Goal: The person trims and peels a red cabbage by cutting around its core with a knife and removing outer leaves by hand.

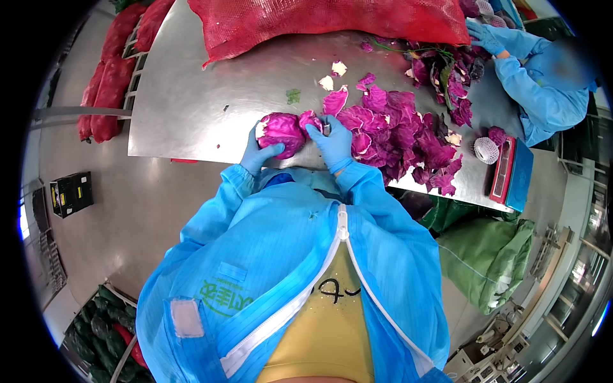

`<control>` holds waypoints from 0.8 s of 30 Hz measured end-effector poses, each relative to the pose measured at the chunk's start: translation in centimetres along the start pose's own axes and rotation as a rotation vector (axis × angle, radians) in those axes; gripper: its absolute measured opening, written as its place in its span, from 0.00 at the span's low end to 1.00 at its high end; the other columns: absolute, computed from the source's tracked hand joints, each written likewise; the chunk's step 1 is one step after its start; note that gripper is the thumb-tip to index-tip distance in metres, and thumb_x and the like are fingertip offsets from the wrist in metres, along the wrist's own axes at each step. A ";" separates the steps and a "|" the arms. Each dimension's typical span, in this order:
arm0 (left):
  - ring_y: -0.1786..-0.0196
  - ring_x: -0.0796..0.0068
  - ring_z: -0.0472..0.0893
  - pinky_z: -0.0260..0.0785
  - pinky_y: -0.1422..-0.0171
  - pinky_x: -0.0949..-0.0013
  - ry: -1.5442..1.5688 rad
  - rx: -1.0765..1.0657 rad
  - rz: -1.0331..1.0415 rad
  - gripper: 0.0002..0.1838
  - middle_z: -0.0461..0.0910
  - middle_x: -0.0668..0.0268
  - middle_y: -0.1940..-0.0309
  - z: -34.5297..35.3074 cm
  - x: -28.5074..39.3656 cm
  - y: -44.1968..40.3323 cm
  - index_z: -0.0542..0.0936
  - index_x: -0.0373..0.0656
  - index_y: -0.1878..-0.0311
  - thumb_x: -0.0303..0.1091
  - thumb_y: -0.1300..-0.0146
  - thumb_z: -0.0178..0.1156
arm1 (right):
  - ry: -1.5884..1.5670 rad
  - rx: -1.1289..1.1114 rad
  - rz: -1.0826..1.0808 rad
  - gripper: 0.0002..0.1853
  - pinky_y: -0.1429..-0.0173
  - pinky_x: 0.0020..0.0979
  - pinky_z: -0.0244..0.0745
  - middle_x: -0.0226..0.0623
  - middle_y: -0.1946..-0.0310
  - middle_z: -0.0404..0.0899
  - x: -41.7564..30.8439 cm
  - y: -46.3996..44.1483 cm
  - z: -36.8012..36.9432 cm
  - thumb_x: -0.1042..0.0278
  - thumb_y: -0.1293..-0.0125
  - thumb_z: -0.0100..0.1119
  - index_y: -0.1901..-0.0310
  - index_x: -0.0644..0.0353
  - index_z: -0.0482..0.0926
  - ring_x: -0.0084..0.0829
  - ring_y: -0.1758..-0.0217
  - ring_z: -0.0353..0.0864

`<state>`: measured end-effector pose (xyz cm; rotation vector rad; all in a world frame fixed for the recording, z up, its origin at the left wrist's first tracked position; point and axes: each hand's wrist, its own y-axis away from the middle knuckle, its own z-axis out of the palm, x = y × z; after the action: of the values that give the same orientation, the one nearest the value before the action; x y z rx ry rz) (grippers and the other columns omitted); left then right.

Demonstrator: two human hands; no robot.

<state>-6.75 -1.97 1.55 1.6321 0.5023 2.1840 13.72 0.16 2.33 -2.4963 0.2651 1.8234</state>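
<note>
A red cabbage sits at the near edge of the metal table, gripped from the left by my gloved left hand. My left thumb lies across its near side. My gloved right hand is closed on a cabbage leaf at the right side of the head. Something small and metallic shows at the right fingers; I cannot make out what it is. Close by on the right spreads a heap of loose purple cabbage leaves.
A full red mesh sack lies across the back of the metal table. A co-worker's gloved hand is at the far right, near more leaves. A red-and-blue scale-like device and a white foam net lie at the right edge.
</note>
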 end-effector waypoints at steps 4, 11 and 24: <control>0.42 0.54 0.73 0.73 0.40 0.56 0.093 0.357 -0.132 0.57 0.66 0.48 0.41 2.9 1.2 1.0 0.48 0.37 0.31 0.37 0.59 0.77 | 0.092 -0.057 -0.096 0.19 0.73 0.29 0.70 0.35 0.79 0.77 -3.0 1.3 -0.2 0.55 0.49 0.72 0.64 0.61 0.80 0.26 0.80 0.73; 0.44 0.53 0.74 0.73 0.43 0.51 0.257 0.166 -0.203 0.49 0.67 0.49 0.42 -0.5 -1.5 -0.8 0.52 0.38 0.33 0.41 0.52 0.72 | -0.367 0.142 0.211 0.12 0.78 0.22 0.62 0.22 0.81 0.72 2.3 -1.8 -4.8 0.68 0.47 0.70 0.66 0.63 0.78 0.15 0.80 0.67; 0.40 0.54 0.72 0.71 0.38 0.49 0.515 -0.168 -0.105 0.40 0.69 0.51 0.41 5.3 -0.6 -2.4 0.58 0.38 0.34 0.34 0.47 0.69 | 0.095 -0.071 -0.257 0.29 0.55 0.29 0.72 0.37 0.60 0.74 -3.0 0.2 -4.8 0.55 0.50 0.72 0.46 0.52 0.78 0.30 0.61 0.74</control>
<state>-1.27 0.19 1.32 0.9282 0.5084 2.4831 17.26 -0.34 6.68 -2.5263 -0.1160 1.6449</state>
